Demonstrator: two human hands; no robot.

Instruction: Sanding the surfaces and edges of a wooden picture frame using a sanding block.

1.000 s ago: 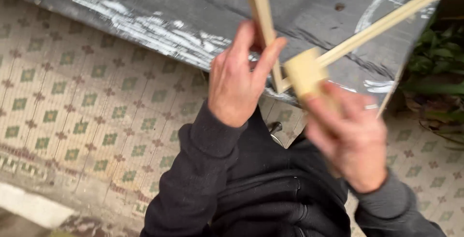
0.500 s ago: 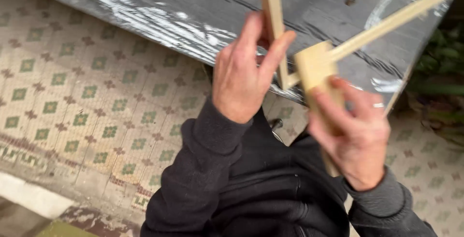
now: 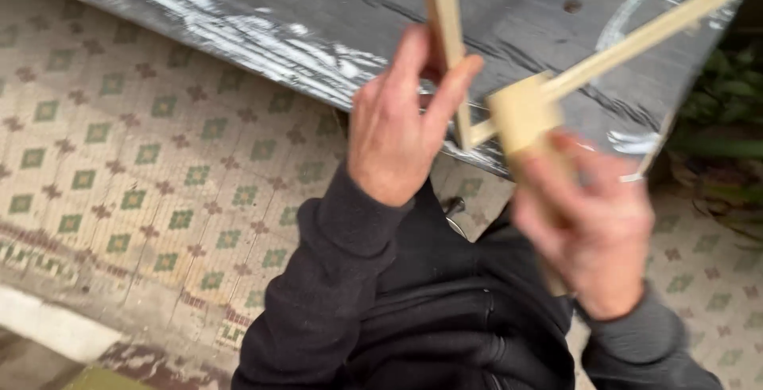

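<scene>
Gripping an upright wooden strip (image 3: 442,32), the left hand (image 3: 395,128) closes its fingers (image 3: 449,92) round it; the blurred right hand (image 3: 592,227) clasps a wooden block (image 3: 522,118) above the dark worktop (image 3: 318,8).

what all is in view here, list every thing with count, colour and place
wooden strips: two, pale, one upright at top centre, one slanting to the top right; they meet at the block
wooden block: one, pale, centre right, at the joint of the strips
dark board: one, grey-black with white smears, across the top
tiled floor: one, cream with green and brown patterns, left and lower right
plants: some, green, right edge
left hand: one, dark sleeve, centre, fingers around the upright strip
right hand: one, dark sleeve, blurred, right of centre, gripping below the block
</scene>
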